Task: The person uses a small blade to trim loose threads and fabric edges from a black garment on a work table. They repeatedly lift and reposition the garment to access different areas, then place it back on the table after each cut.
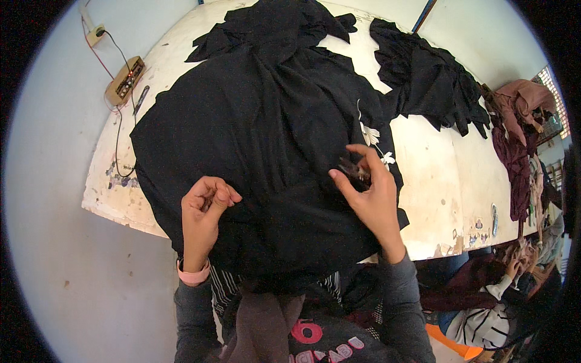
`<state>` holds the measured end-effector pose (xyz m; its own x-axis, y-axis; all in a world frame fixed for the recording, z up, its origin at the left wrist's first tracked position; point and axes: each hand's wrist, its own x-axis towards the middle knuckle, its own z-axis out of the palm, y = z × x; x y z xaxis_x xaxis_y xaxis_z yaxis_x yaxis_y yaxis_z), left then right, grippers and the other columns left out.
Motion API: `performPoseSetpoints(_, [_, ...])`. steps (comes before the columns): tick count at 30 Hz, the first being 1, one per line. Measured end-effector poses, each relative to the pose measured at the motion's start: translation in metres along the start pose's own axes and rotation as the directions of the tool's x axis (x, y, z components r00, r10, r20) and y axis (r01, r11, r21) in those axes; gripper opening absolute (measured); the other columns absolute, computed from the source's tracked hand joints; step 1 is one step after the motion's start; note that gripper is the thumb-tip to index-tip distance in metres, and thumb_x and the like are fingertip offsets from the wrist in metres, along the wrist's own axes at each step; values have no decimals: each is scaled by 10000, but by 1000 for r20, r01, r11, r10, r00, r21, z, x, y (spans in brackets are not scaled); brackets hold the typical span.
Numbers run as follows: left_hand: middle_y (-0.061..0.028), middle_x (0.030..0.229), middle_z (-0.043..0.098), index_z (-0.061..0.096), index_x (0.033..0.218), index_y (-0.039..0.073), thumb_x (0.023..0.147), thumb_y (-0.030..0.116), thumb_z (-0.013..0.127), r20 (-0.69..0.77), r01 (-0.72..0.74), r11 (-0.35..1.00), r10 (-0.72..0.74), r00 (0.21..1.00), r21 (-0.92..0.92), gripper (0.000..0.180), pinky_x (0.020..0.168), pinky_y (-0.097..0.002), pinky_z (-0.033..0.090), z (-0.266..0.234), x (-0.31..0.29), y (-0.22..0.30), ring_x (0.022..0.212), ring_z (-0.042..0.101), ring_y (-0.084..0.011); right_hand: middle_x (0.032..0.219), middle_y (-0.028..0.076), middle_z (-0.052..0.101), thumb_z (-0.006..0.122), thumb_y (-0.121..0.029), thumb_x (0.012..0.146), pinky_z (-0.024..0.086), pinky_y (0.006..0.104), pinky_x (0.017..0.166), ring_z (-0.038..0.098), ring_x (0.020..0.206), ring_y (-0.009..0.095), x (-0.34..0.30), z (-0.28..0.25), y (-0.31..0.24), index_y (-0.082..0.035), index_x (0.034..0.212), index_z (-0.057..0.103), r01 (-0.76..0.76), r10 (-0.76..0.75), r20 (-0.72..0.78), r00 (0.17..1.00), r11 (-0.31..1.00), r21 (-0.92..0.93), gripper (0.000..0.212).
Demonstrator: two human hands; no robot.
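A large piece of black cloth (242,127) lies spread in loose folds over the table and hangs toward my lap. Above its left part is my left hand (203,212), its fingertips pinched together; whatever they hold is too small to make out. My right hand (374,193) curls its thumb and fingers around small dark thread snips (356,171), slightly blurred, over the right part of the cloth. Just beyond that hand, a white flower (370,134) and another white flower (388,158) lie along a thin white string on the black cloth.
More black cloth (423,78) is heaped at the far right of the pale, worn table (430,181). A brown box with cables (125,80) sits at the left edge by the wall. On the right hang maroon garments (514,169); another person (484,320) sits there, handling cloth.
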<state>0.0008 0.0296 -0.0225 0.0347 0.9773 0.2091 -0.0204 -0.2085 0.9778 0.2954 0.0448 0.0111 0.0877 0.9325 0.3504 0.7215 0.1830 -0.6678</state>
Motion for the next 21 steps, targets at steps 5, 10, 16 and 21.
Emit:
performPoseSetpoints(5, [-34, 907, 725, 688, 948, 32, 982, 260, 719, -28, -51, 998, 52, 998, 30, 232, 735, -228, 477, 12, -9, 13, 790, 618, -69, 878, 57, 689, 812, -241, 814, 406, 361, 677, 622, 709, 249, -9, 4, -43, -99, 968, 694, 389, -372, 233, 899, 921, -31, 242])
performPoseSetpoints(10, [-30, 895, 725, 698, 946, 31, 972, 262, 730, -5, -43, 999, 43, 999, 14, 235, 749, -227, 466, 20, -7, 14, 798, 611, -66, 819, 40, 636, 778, -240, 834, 392, 364, 666, 620, 721, 224, -15, 16, -67, -102, 929, 672, 558, -487, 296, 822, 793, -243, 198])
performPoseSetpoints(16, [-35, 951, 708, 672, 1008, 37, 985, 242, 713, -6, -72, 995, 72, 997, -63, 211, 751, -235, 464, 13, -10, 21, 822, 604, -78, 839, 42, 640, 775, -245, 834, 393, 370, 667, 630, 742, 226, -8, 23, -61, -110, 923, 652, 547, -477, 280, 833, 785, -292, 203])
performPoseSetpoints(21, [-71, 983, 691, 643, 1111, 52, 890, 266, 783, 116, -211, 757, 179, 977, 618, 338, 816, -314, 491, -34, -36, 34, 910, 623, -199, 909, 77, 657, 812, -315, 790, 541, 452, 686, 688, 822, 339, 43, 25, -13, -130, 1162, 666, 275, -289, -21, 957, 930, -242, 440])
